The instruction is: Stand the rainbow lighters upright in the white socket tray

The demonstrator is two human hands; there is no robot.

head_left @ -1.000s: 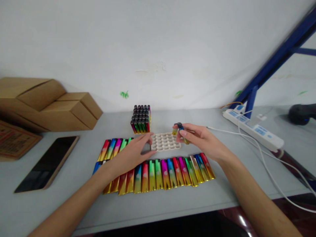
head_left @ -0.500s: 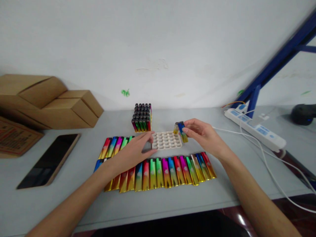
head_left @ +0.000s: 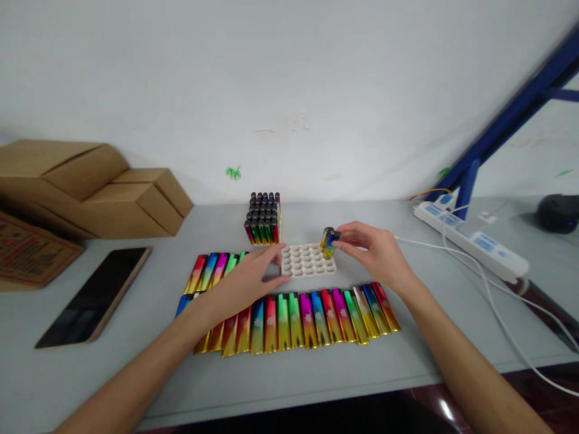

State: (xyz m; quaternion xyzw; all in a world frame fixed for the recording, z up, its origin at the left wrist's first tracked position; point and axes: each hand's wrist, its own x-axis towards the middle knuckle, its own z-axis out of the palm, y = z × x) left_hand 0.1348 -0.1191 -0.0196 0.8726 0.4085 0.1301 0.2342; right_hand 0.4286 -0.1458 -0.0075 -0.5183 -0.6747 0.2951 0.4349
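My right hand [head_left: 375,253] pinches a blue and yellow lighter [head_left: 332,241] upright at the far right corner of a white tray [head_left: 305,262] with round pockets. Another lighter [head_left: 325,237] stands in the tray right beside it. My left hand [head_left: 246,280] rests at the tray's left edge, fingers curled against it, over a short row of coloured lighters [head_left: 212,270]. A long row of rainbow-coloured lighters [head_left: 312,310] lies flat in front of the tray. Behind the tray stands a full block of upright lighters [head_left: 263,219].
A dark phone [head_left: 94,294] lies on the grey table at the left. Cardboard boxes [head_left: 99,193] are stacked at the back left against the white wall. A white power strip [head_left: 470,240] with cables lies at the right, beside a blue metal frame [head_left: 502,120].
My right hand has brought the lighter from above the table down to the tray's far right corner and turned it upright. My left hand has stayed at the tray's left edge.
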